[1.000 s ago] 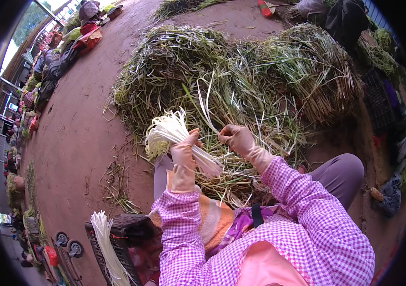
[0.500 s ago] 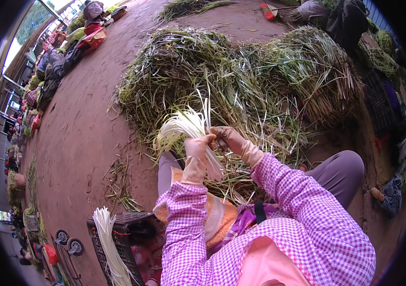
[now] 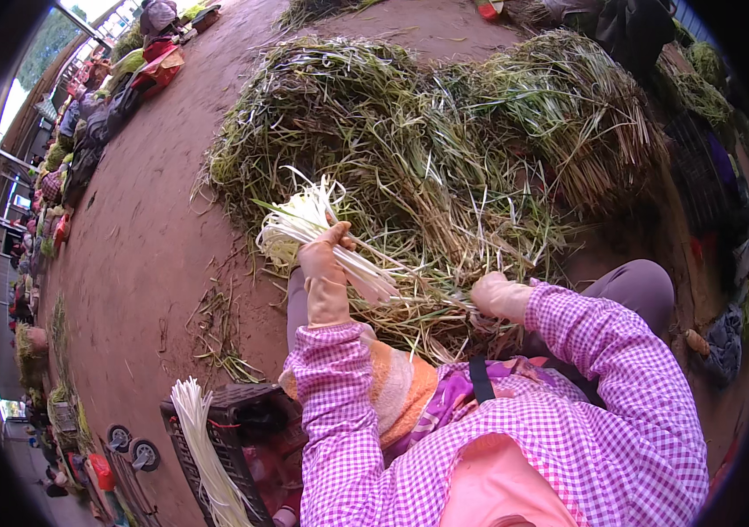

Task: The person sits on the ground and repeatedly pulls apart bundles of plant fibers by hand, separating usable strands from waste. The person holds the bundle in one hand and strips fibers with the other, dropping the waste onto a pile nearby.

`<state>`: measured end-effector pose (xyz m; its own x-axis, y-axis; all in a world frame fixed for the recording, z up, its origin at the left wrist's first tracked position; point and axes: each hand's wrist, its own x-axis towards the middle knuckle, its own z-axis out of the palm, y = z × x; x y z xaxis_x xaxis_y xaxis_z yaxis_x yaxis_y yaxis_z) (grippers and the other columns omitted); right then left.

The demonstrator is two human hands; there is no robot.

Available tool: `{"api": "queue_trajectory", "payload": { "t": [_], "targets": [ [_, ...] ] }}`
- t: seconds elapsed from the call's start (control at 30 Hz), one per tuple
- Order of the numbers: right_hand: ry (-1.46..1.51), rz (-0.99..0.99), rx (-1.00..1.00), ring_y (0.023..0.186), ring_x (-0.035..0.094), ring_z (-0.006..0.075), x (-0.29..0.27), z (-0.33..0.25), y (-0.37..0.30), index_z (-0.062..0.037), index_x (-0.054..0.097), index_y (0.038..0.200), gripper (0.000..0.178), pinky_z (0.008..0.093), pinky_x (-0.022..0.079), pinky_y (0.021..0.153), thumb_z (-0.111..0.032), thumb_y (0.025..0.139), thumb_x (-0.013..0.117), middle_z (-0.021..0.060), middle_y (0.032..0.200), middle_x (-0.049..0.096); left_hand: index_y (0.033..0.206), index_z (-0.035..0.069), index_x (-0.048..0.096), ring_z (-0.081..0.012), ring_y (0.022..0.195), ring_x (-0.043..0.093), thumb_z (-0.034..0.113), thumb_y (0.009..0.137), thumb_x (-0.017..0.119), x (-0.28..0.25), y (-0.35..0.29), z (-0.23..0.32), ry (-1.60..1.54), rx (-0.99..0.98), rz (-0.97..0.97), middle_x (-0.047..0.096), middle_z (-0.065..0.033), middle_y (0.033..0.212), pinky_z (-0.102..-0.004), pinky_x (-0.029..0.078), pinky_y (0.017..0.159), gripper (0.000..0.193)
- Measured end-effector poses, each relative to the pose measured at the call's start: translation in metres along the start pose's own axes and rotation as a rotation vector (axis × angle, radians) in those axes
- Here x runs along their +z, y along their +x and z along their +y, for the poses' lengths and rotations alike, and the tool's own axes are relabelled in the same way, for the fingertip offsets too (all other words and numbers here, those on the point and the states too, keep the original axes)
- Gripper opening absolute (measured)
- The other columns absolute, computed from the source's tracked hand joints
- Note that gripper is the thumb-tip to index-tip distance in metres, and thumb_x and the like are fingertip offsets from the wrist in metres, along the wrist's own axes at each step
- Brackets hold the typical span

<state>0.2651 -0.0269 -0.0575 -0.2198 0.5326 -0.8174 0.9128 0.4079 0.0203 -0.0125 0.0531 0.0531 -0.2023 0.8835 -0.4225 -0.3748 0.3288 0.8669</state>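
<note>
My gloved left hand is closed round a bunch of pale, white-stalked chives. The stalks' cut ends slant down to the right, and their curled tops fan out at the upper left. My gloved right hand is lower, at the near edge of a big heap of green and straw-coloured chives. Its fingers are curled in, and what they grip, if anything, is hidden among loose stalks. Another bundle of long white stalks lies across a dark plastic crate at my left.
An orange and white cloth covers my lap. Scraps of stalks lie on the reddish floor. Two small wheels are left of the crate. Other people and piles line the far left; a dark crate stands at the right.
My hands have come apart. The left has moved slightly left with the bunch, tilting it over; the right has dropped down and right to the heap's near edge.
</note>
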Motion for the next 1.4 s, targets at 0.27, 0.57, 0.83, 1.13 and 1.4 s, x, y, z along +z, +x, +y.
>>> {"api": "queue_trajectory", "payload": {
  "t": [0.27,0.57,0.83,1.13,1.4],
  "targets": [
    [0.780,0.540,-0.174,0.074,0.064,0.0168,-0.076,0.020,-0.023,-0.0110,0.060,0.130,0.042,0.0336,0.056,0.078,-0.036,0.096,0.059,0.0097,0.111,0.070,0.109,-0.010,0.066,-0.0141,0.062,0.061,0.013,0.097,0.056,0.003,-0.002,-0.006,0.095,-0.063,-0.255,0.065,-0.0106,0.074,-0.0271,0.055,0.057,0.027],
    [2.397,0.646,-0.372,0.061,0.068,0.0122,-0.071,0.007,0.013,-0.0061,0.072,0.097,0.015,0.0254,0.059,0.056,-0.020,0.092,0.067,0.0065,0.088,0.074,0.090,-0.010,0.070,-0.0140,0.049,0.060,0.001,0.083,0.068,0.010,0.011,-0.034,0.494,-0.038,-0.032,0.069,-0.0134,0.073,-0.0250,0.049,0.043,0.013],
    [2.526,1.186,-0.211,0.062,0.063,0.0030,-0.053,0.230,-0.016,-0.0107,0.070,0.103,0.017,0.0208,0.056,0.057,-0.022,0.097,0.060,0.0013,0.091,0.074,0.097,-0.008,0.058,-0.0164,0.052,0.061,0.003,0.078,0.074,0.015,0.010,-0.040,1.061,-0.030,-0.084,0.066,-0.0127,0.073,-0.0279,0.049,0.046,0.027],
    [2.194,0.859,-0.247,0.059,0.061,0.0068,-0.056,0.156,0.003,-0.0059,0.069,0.104,0.019,0.0217,0.055,0.055,-0.021,0.097,0.059,0.0049,0.088,0.073,0.094,-0.007,0.064,-0.0172,0.056,0.064,0.005,0.076,0.078,0.014,0.014,-0.032,0.870,-0.133,-0.179,0.068,-0.0128,0.074,-0.0283,0.053,0.050,0.026],
    [2.484,0.434,-0.390,0.065,0.069,0.0154,-0.077,-0.033,0.046,-0.0045,0.066,0.102,0.018,0.0308,0.060,0.060,-0.020,0.096,0.061,0.0092,0.087,0.072,0.114,-0.009,0.061,-0.0258,0.083,0.071,-0.003,0.085,0.061,0.020,0.010,-0.058,0.611,-0.224,-0.352,0.072,-0.0176,0.097,-0.0369,0.060,0.074,0.030]
  ]
}}
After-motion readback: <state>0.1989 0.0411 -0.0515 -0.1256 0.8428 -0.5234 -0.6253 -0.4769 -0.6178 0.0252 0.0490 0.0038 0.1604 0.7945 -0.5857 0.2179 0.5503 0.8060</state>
